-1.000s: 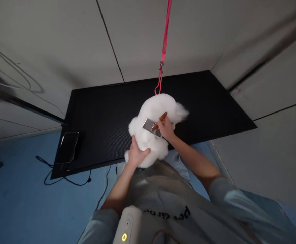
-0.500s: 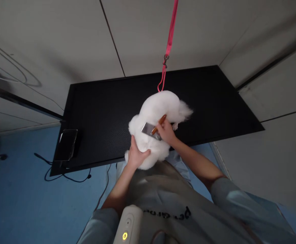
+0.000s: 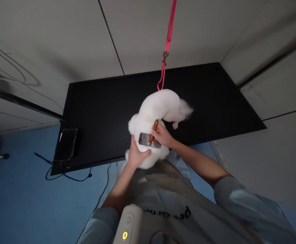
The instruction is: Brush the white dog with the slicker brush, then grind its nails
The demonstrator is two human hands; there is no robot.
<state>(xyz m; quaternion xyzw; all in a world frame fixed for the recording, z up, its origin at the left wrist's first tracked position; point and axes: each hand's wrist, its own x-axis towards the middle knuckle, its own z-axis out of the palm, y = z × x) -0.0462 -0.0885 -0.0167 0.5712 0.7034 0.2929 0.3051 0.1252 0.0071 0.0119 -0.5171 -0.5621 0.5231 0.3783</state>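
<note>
Black table (image 3: 99, 108) holds dog (image 3: 158, 105); apron (image 3: 160, 193) reads "Pet Gro".

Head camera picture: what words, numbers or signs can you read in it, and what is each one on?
"Pet Gro…", probably: upside down on the apron; the letters are blurred and the rest can't be read.
A glowing yellow sign on the white device: too small to read.
The brush: no words that I can read.
No numbers that I can read.

The person wears pale blue-grey sleeves (image 3: 230, 191) and a grey apron (image 3: 160, 189) with dark lettering (image 3: 187, 212).
</note>
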